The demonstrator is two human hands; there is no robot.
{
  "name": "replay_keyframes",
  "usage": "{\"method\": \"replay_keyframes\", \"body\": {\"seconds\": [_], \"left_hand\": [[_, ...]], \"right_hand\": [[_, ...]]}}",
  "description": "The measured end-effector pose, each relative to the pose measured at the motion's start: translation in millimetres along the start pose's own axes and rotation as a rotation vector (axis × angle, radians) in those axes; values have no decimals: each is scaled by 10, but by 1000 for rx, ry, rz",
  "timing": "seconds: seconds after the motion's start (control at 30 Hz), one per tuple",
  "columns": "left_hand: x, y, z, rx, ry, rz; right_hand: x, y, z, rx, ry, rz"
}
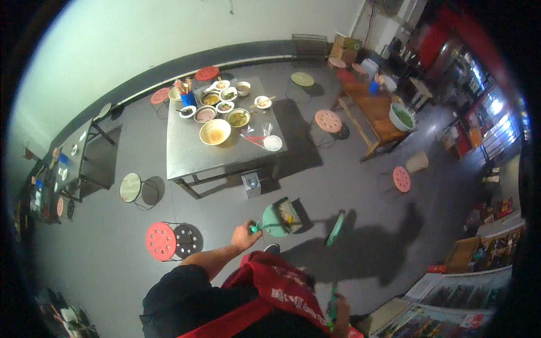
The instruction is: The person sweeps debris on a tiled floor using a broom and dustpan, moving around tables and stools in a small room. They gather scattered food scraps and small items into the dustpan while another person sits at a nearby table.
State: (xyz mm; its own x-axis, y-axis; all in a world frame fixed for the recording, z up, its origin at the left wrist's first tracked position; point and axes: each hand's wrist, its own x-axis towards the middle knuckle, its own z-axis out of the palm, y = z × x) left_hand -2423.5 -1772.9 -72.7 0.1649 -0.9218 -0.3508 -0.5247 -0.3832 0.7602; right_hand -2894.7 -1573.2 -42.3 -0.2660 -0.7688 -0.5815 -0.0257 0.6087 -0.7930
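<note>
My left hand [246, 236] is closed around the green handle end of a long-handled dustpan, seen from above. The green dustpan [274, 220] hangs or stands over the grey floor just beyond that hand, with pale litter and a yellow scrap [290, 219] in it. At the lower right, my right hand [341, 312] grips the green handle of a broom. The broom's green head [336, 228] lies farther forward, to the right of the dustpan, near the floor. Part of the broom's handle is dark and hard to make out.
Ahead stands a metal-topped table [181, 158] with used bowls, chopsticks and a blue holder. A small bin [251, 186] is by its legs. Round stools stand about, a red one [160, 241] to the left. A wooden table [359, 99] stands right; display coolers [460, 291] line the lower right.
</note>
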Motion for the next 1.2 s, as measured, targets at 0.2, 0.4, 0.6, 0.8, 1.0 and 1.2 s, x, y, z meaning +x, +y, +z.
{"method": "replay_keyframes", "body": {"seconds": [0.2,0.4,0.6,0.8,1.0,1.2], "left_hand": [[677,410,265,-33,108,-7],[1302,731,816,-103,252,4],[1855,1430,1244,-105,344,-58],[2325,2089,1483,-26,404,-116],[2947,2319,1550,-43,496,-92],[3616,2530,1468,-8,420,-144]], "right_hand": [[971,-1272,-121,503,-174,-167],[2359,-2808,-67,865,-330,-35],[3848,-3944,-136,561,-139,-402],[5139,-4748,-280,-268,262,-528],[6169,-5153,-151,-546,403,-771],[7135,-5771,-102,-745,538,-755]]}}
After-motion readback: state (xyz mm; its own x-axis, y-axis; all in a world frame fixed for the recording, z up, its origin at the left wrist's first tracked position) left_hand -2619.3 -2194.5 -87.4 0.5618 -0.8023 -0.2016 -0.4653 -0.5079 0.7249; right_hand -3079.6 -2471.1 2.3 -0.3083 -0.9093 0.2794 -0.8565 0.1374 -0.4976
